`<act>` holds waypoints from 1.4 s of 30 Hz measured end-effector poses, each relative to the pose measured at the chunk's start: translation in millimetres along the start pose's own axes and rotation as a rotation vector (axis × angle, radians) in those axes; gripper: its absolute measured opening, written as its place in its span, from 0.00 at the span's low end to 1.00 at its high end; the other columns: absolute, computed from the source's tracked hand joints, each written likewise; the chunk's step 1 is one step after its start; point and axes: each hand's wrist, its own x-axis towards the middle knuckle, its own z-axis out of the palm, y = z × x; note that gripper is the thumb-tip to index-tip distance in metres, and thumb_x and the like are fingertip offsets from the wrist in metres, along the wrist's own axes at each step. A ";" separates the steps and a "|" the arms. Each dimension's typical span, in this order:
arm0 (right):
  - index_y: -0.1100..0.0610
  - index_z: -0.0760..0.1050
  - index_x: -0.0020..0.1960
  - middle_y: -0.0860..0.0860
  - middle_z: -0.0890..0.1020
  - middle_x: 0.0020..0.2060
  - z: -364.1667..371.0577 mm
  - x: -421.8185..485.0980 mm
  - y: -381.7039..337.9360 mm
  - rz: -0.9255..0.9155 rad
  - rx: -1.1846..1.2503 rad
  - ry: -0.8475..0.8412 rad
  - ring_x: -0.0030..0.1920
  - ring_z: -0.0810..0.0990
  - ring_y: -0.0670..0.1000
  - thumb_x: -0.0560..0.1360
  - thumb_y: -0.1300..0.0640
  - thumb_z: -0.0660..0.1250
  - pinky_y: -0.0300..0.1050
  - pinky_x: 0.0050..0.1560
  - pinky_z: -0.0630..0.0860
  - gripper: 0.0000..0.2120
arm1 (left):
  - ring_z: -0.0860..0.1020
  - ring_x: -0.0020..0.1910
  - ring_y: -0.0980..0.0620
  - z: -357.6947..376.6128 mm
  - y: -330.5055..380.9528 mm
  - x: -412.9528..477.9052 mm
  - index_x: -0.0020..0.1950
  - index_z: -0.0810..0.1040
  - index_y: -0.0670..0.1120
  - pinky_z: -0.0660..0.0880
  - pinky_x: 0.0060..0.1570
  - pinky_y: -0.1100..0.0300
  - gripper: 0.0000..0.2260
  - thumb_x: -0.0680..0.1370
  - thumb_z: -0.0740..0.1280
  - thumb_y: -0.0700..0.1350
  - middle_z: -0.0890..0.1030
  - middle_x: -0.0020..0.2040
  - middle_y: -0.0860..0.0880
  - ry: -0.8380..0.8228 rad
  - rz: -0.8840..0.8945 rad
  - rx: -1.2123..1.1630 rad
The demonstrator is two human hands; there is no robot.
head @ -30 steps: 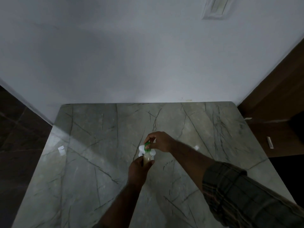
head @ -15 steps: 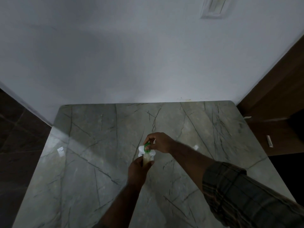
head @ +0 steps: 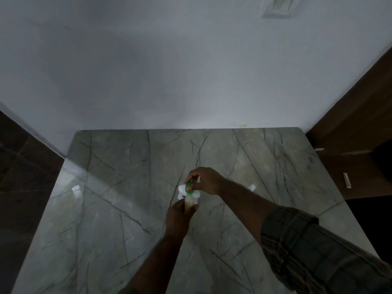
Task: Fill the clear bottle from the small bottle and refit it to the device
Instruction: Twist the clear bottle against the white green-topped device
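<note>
Green-collared white plastic device (head: 189, 191) sits centre frame over the grey veined marble table (head: 118, 209), right hand (head: 204, 181) pinching it, left hand (head: 177, 217) wrapped round the clear bottle w/ pale liquid (head: 188, 204) below; keep axes aligned, twist gently, avoid cross-threading.

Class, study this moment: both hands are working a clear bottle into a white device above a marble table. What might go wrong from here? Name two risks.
1. The left hand grips only the lower end of the clear bottle of pale liquid; a slip may drop it onto the hard marble table.
2. The right hand pinches the white device with the green part in dim light, so the bottle could seat crookedly and leak.
</note>
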 end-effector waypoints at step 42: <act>0.54 0.82 0.52 0.51 0.84 0.49 5.7 -10.4 1.4 0.028 0.046 0.040 0.50 0.81 0.50 0.70 0.53 0.76 0.55 0.56 0.78 0.12 | 0.76 0.31 0.64 2.1 3.7 -4.9 0.46 0.83 0.48 0.70 0.30 0.77 0.04 0.75 0.74 0.47 0.80 0.34 0.56 0.020 -0.016 0.006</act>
